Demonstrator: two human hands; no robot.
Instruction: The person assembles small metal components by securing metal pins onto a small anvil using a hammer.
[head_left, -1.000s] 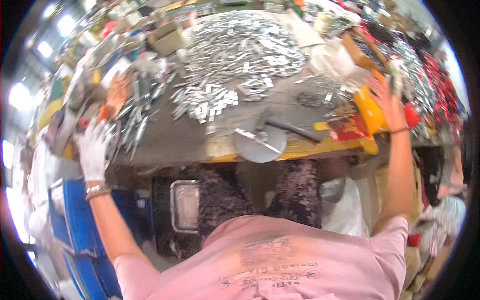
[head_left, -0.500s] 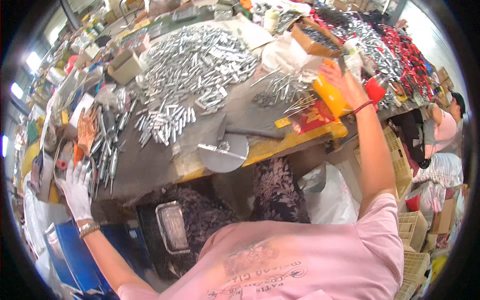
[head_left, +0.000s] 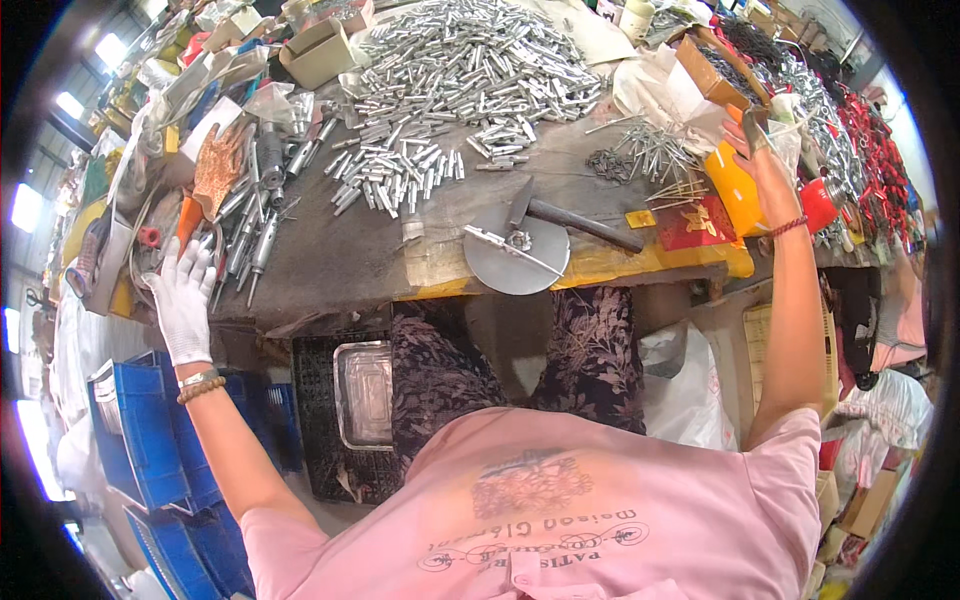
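Both hands have risen in frame. Gloved left hand (head_left: 183,300), fingers spread wide, lies beside metal rods (head_left: 250,235) at left. Right hand (head_left: 757,160), upper right, pinches a small dark piece (head_left: 752,128).

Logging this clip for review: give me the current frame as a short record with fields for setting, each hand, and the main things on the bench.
Setting: cluttered workbench seen from above, the person seated at it
Left hand: white glove, fingers spread, resting at the bench's left edge beside long metal tools
Right hand: bare, raised at the right end by an orange container; whether it grips anything cannot be told
Centre: big heap of small silver metal pins
Front edge: round metal disc with a hammer partly on it
Under bench: metal tray, blue crates
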